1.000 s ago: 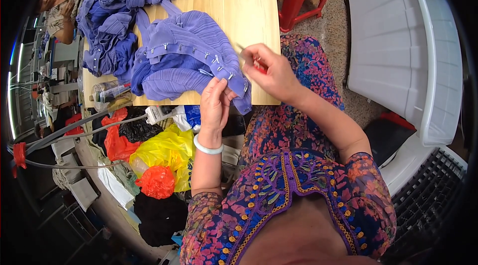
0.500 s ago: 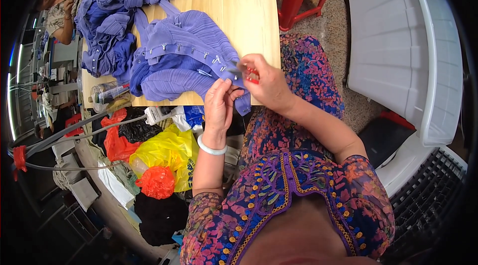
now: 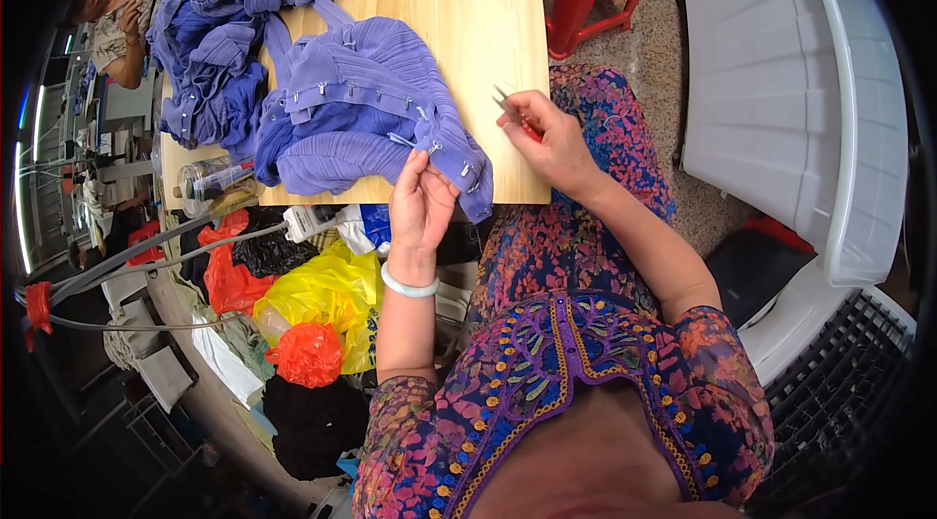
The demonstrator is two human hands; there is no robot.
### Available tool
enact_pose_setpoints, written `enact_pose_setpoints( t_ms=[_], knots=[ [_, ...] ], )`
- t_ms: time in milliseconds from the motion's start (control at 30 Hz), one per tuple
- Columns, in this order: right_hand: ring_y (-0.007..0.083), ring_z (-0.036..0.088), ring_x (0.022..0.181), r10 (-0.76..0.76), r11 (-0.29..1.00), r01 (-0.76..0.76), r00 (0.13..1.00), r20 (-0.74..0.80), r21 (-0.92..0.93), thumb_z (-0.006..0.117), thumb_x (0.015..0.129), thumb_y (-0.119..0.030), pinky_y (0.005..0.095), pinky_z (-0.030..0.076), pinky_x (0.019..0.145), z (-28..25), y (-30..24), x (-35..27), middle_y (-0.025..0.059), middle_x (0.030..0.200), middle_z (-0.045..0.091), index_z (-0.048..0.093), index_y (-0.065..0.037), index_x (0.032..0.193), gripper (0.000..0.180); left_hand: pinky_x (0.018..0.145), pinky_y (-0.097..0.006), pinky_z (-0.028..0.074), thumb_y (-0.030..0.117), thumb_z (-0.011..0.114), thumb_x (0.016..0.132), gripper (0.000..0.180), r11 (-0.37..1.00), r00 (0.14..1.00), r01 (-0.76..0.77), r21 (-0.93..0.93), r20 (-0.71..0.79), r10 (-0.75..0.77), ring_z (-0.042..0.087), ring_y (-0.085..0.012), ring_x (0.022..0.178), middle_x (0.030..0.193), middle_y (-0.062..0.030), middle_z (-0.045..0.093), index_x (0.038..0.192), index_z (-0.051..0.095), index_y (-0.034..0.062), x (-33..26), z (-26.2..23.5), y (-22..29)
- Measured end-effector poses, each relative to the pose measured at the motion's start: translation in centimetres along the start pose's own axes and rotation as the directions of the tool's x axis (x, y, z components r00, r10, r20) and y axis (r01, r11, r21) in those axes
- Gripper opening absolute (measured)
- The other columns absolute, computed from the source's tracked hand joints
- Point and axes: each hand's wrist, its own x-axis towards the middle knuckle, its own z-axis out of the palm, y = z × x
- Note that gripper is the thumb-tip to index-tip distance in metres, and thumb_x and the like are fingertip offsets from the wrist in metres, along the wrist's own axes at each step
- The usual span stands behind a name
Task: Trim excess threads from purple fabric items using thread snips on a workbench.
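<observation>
You've got the pleated garment (image 3: pixel 366 109) lying on the counter (image 3: pixel 468 2), its hem hanging over the near edge. A heap of similar garments (image 3: pixel 224 2) sits behind it to the left, a bottle (image 3: pixel 210 178) at the near-left corner, plastic bags (image 3: pixel 322 299) below.

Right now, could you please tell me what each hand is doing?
Left hand: pinching the edge of the purple garment.
Right hand: closed on red-handled thread snips.
</observation>
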Motion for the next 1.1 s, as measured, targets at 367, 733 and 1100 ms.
enact_pose_setpoints(
  t_ms=[367,733,1100],
  knots=[
    [0.0091,0.056,0.067,-0.006,0.985,-0.012,0.995,0.1,0.175,0.06,0.075,-0.005,0.0223,0.044,0.061,1.7,-1.5,-1.4,0.0075,0.074,0.058,0.052,-0.001,0.092,0.019,0.094,-0.041,0.038,0.012,0.037,0.088,0.029,0.998,1.0,-0.023,0.064,0.004,0.023,0.05,-0.0251,0.108,0.114,-0.0137,0.052,0.113,0.044,-0.0011,-0.1,-0.1,-0.5],
    [0.0074,0.05,0.085,0.093,0.851,-0.226,0.953,0.288,0.474,0.056,0.081,-0.004,0.0204,0.042,0.076,2.0,-1.0,-0.8,0.004,0.092,0.053,0.045,0.001,0.107,0.028,0.064,-0.02,0.04,0.009,0.043,0.086,0.021,0.643,0.989,-0.087,0.761,-0.014,0.15,0.049,-0.0056,0.07,0.086,-0.0004,0.057,0.1,0.055,-0.0009,-1.0,1.3,-1.8],
    [0.0064,0.048,0.084,0.122,0.855,-0.259,0.942,0.311,0.449,0.058,0.078,-0.002,0.0199,0.042,0.073,1.7,-1.3,-1.6,0.0016,0.093,0.051,0.045,0.001,0.107,0.031,0.07,-0.028,0.048,0.016,0.043,0.089,0.019,0.958,0.985,-0.046,0.283,-0.147,0.091,0.059,-0.0163,0.082,0.092,-0.009,0.06,0.097,0.052,0.0011,0.1,0.5,-0.5]
  ],
)
